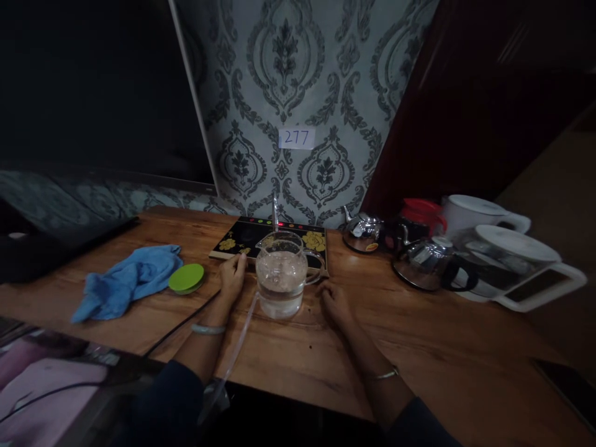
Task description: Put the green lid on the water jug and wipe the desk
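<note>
Room was pretty dim: damask wallpaper [298, 81] with a paper tag [297, 138] reading 277, a dark panel filling the upper left, and a long wooden table [419, 335] running across. On the right sat a cluster of kettles [503, 261], the far ones partly cut off by each other. A blue cloth [125, 279] lay at left with a green lid [187, 277] just beside it. In the middle, a glass kettle [282, 273] with water stood at the front edge of a black hotplate [261, 239]. The left hand [233, 276] rested open-fingered by the kettle, fingertips at the hotplate's edge. The right hand [334, 303] lay near the kettle's handle, gripping nothing I could see. A thin clear tube [242, 341] was barely readable.
</note>
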Tool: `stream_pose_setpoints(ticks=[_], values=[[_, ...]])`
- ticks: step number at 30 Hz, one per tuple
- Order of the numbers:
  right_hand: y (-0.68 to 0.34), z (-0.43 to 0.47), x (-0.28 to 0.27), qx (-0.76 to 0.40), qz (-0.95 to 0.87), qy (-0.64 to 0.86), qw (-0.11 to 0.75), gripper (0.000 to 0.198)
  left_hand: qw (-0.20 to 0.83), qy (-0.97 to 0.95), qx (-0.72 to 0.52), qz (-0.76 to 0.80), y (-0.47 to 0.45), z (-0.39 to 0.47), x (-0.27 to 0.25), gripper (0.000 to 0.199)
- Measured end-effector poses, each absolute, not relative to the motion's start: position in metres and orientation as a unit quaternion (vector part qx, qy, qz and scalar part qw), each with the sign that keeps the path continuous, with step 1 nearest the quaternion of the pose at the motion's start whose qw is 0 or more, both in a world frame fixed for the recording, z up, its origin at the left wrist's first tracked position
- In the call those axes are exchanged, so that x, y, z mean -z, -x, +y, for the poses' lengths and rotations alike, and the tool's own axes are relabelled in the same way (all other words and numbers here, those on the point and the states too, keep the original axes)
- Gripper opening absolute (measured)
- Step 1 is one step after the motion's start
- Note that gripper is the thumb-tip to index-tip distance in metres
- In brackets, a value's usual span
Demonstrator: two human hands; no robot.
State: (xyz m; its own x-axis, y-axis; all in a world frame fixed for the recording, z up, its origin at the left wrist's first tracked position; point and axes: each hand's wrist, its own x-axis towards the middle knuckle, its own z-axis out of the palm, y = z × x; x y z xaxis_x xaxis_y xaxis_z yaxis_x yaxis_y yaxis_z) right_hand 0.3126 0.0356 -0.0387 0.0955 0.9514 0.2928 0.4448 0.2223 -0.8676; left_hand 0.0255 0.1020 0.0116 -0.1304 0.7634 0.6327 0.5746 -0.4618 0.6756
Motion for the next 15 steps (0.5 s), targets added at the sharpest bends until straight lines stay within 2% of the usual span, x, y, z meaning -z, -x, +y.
stream_pose_setpoints(ticks=[15], values=[[-0.3105, 0.0350, 0.0394, -0.267, -0.610, 0.563, 0.489, 0.019, 0.100, -0.651, -0.555, 0.508, -0.0266, 0.1019, -0.0119, 0.045]])
